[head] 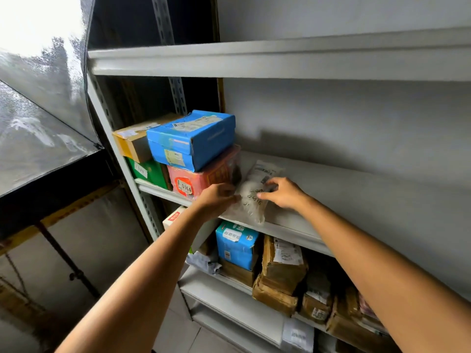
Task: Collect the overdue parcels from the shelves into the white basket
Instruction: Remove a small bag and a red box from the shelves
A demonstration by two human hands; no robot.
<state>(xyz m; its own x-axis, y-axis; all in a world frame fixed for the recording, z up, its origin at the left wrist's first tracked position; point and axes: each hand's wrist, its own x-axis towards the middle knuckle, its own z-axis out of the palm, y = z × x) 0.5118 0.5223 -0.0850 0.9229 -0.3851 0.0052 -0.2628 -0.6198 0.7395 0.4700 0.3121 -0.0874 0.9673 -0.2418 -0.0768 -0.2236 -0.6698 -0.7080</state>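
Both hands are on the white parcel point(252, 208), a soft, crinkled plastic mailer with a printed label at its far end and dark handwriting across its middle. It lies flat on the grey metal shelf point(344, 184), its near end poking just over the front lip.

The left hand point(218, 197) comes in with the wrist bent; its fingers are curled and, with the thumb, pinch the mailer's left edge, though motion blurs the fingertips. The right hand point(283, 193) is arched over the right side, fingers bent, with tips and thumb gripping the film in a loose claw hold. Both forearms are bare and stretched long, reaching up and forward.

Just left of the left hand stands a pink box point(204, 177) wrapped in glossy film with a round sticker reading 0164 – it touches the mailer's far left corner. On top of it sits a scuffed blue cardboard box point(191, 140). Further left, a plain brown carton point(132, 142) rests on a green box point(149, 171).

Below the hands, on the next shelf down, stand a blue-and-white pack point(237, 247) and several wrinkled brown paper parcels point(283, 267).
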